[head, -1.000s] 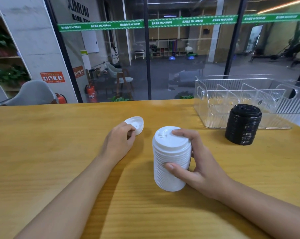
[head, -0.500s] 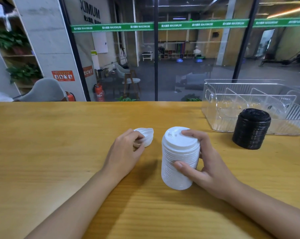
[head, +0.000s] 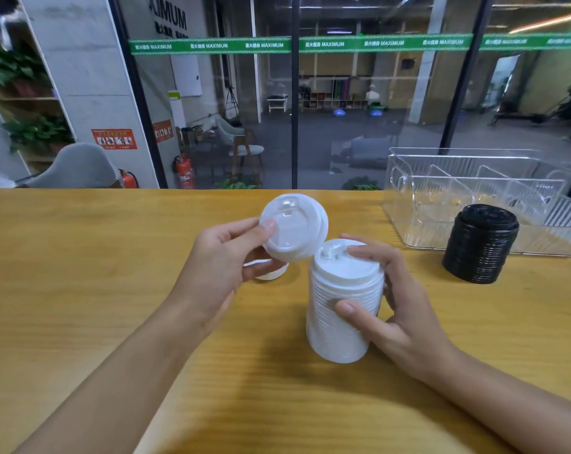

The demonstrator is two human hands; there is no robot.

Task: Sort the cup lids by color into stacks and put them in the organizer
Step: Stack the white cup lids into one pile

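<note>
White lid (head: pixel 292 226) lifted (left hand (head: pixel 223 257)) | right hand (head: pixel 395 309) holds stack (head: pixel 341 309) | banner (head: pixel 264 45): MAXIMUM

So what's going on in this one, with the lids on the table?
A person is sorting cup lids on a wooden table. The left hand pinches one white plastic lid, tilted, beside the top of a tall stack of white lids that the right hand grips. Another white lid lies under the left hand. A stack of black lids stands before the clear plastic organizer; neither stack is in it yet.
</note>
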